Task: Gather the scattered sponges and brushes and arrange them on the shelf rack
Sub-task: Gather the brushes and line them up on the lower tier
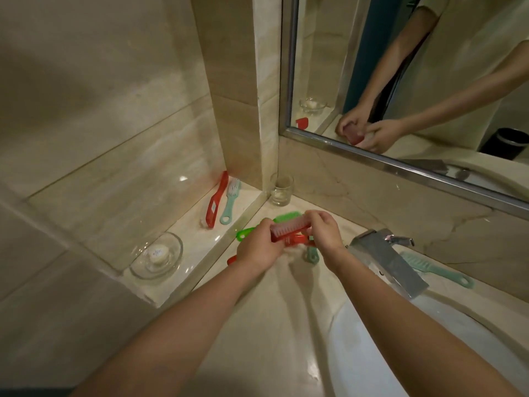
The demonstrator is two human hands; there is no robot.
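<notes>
Two hands meet over the back corner of the marble counter, both clamped on one red scrub brush: the left hand curls round its near end and the right hand pinches its far end. Beneath them lie more brushes, partly covered by the hands: a green brush whose looped handle pokes out to the left, a teal handle loop under the right wrist, and a red tip by the left wrist (I cannot tell whether it belongs to the held brush). On the raised ledge to the left, a long red brush and a pale teal brush lie side by side near the wall, with a glass dish holding a round white soap closer to the camera. A glass tumbler stands in the corner. Right of the hands is the chrome faucet, which hides part of another teal brush lying behind it. The mirror above reflects both hands.
</notes>
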